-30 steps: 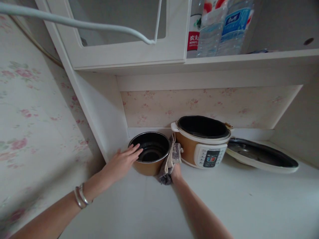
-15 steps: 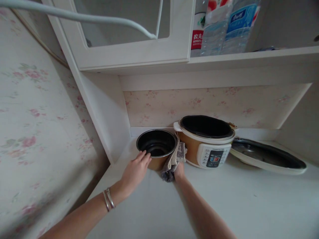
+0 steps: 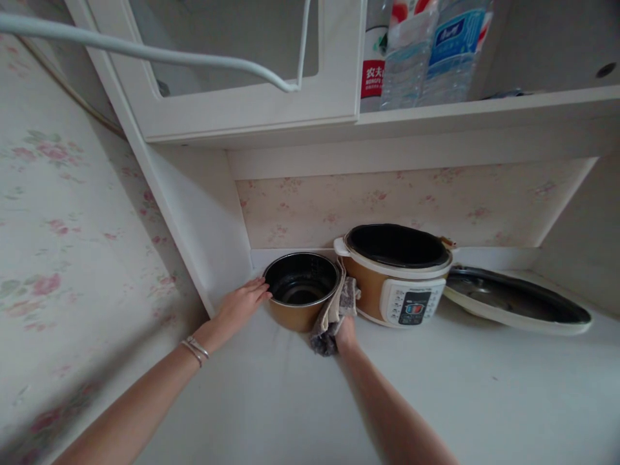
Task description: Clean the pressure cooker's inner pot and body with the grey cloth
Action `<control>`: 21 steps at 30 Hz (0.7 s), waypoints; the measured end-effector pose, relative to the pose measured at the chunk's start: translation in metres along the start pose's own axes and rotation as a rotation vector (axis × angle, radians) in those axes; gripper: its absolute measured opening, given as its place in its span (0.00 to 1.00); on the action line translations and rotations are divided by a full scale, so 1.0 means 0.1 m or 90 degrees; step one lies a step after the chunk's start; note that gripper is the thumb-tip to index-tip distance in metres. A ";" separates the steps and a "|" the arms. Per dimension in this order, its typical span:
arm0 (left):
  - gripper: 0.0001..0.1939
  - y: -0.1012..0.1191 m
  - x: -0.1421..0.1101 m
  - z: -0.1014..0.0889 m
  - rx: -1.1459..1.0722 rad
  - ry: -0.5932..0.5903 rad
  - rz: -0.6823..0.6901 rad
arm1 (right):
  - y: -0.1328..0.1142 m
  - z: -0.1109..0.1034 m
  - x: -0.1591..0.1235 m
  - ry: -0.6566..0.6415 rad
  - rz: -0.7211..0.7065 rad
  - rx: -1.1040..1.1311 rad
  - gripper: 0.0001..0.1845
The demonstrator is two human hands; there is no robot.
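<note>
presently: pot out beside the cooker, cloth against its wall

stage, as judged: the cooker stands lidless and the pot sits outside it, so both count as done. handling of the pot seems under way; how much of its wall the cloth has covered cannot be told. left over: pot not seated in the cooker, lid not on.

pot point(image 3: 293, 316), one. gold outside, black inside, upright on the tabletop point(image 3: 290, 400); centre of the dial for all places below. contents: none made out in the dark interior.

cloth point(image 3: 334, 316), one. grey and cream, bunched, touching the pot wall at four o'clock.

right hand point(image 3: 345, 332), four to five o'clock. appears to grasp the cloth; its fingers are mostly hidden in the folds.

left hand point(image 3: 242, 300), nine o'clock. fingers straight and unclenched, tips at the pot's rim, not wrapped round it.

cooker point(image 3: 368, 287), one. gold and white, control panel in front, three o'clock, just beyond the cloth. mouth open, black within; contents not discernible.

lid point(image 3: 508, 300), one. farther out at three o'clock, dark inner side up, beside the cooker.

bottles point(image 3: 404, 71), several. clear, labelled, on the shelf point(image 3: 484, 106) at one o'clock; fill level uncertain.
</note>
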State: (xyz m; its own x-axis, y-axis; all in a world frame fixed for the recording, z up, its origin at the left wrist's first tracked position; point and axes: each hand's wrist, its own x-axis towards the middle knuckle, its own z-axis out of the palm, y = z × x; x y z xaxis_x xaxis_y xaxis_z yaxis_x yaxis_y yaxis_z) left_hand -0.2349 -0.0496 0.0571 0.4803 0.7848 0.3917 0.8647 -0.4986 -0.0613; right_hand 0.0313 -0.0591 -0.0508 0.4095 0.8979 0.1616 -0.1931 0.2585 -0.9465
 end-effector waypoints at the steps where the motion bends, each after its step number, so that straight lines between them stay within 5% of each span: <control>1: 0.23 0.15 -0.06 0.00 0.006 0.025 -0.026 | 0.00 0.00 0.00 -0.002 -0.006 -0.005 0.35; 4: 0.23 0.67 -0.25 -0.04 0.019 0.096 -0.069 | -0.01 -0.04 -0.01 -0.008 -0.009 -0.032 0.35; 7: 0.22 0.96 -0.33 -0.13 -0.030 0.089 -0.005 | -0.03 -0.07 -0.01 -0.017 -0.034 -0.048 0.36; 10: 0.22 0.77 -0.25 -0.23 -0.085 0.042 0.081 | -0.06 -0.06 -0.04 -0.033 -0.038 -0.052 0.35; 16: 0.24 -0.23 0.03 -0.21 -0.070 -0.083 0.064 | -0.14 0.01 -0.11 -0.047 0.043 -0.025 0.36; 18: 0.24 -0.24 0.04 -0.15 -0.083 -0.087 0.039 | -0.13 0.02 -0.11 -0.030 0.040 -0.024 0.36; 21: 0.24 0.15 -0.01 -0.11 -0.074 -0.012 -0.023 | -0.10 0.01 -0.08 -0.009 0.031 -0.032 0.35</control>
State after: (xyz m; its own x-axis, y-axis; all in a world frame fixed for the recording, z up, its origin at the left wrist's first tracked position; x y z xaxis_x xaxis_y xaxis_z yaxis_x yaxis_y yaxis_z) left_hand -0.2241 -0.0622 0.0660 0.4527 0.8094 0.3742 0.8593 -0.5080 0.0594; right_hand 0.0295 -0.0687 -0.0424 0.3874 0.9142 0.1188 -0.1678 0.1966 -0.9660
